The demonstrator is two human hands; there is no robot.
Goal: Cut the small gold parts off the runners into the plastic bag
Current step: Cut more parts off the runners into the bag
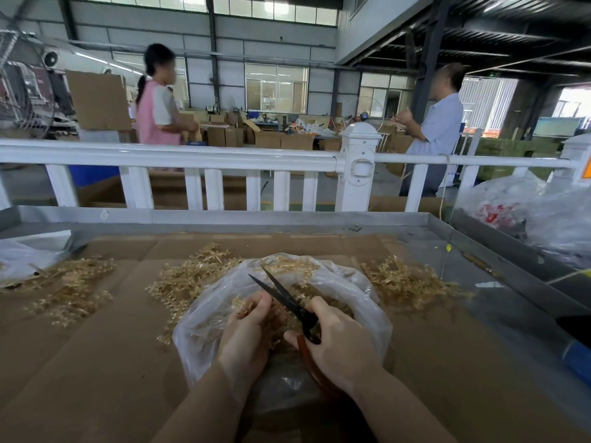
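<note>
My right hand grips black scissors by their red-brown handles; the blades stand apart and point up and away over the bag. My left hand holds a gold runner with small parts, just left of the blades. Both hands hover over the mouth of a clear plastic bag that lies on the cardboard and holds gold pieces. Gold runners lie in piles to the left, behind the bag and to the right.
Flat cardboard lines a grey metal tray table. Another plastic bag lies at the far left, more bags at the right. Beyond a white railing stand two people.
</note>
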